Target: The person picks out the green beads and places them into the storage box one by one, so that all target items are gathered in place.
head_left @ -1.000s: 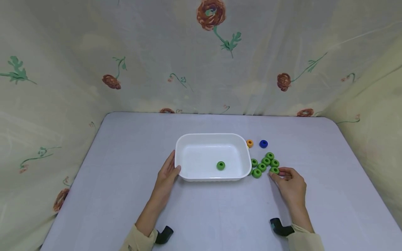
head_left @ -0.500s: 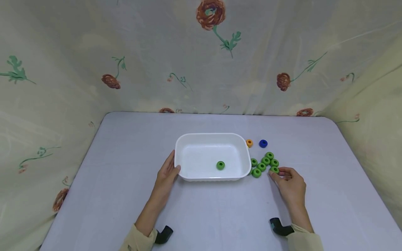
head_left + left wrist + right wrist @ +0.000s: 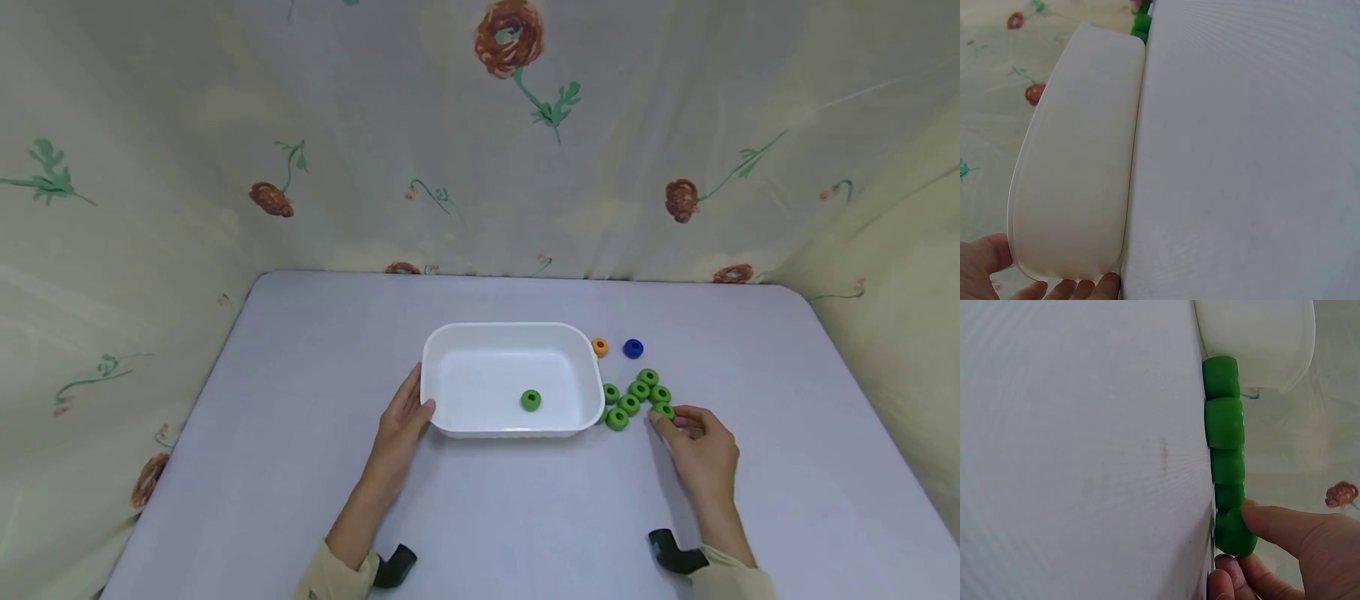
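A white rectangular tray (image 3: 512,422) stands mid-table with one green bead (image 3: 531,401) inside. My left hand (image 3: 397,429) grips its left end, thumb at the rim and fingers against the outer wall, as the left wrist view shows. To the right of the tray lies a cluster of thick green beads (image 3: 629,405), each with a hole through it. My right hand (image 3: 703,450) pinches the nearest right green bead (image 3: 1235,533) between thumb and fingers. That bead leans slightly, right against the others of the row in the right wrist view.
Behind the cluster are a blue bead (image 3: 633,348) and an orange bead (image 3: 600,347) close to the tray's right rim. A floral cloth (image 3: 360,167) hangs behind and beside the white-covered table (image 3: 510,517).
The head view has shifted a little. The pinched green bead and my right hand have moved very slightly right; the left hand and tray keep their places.
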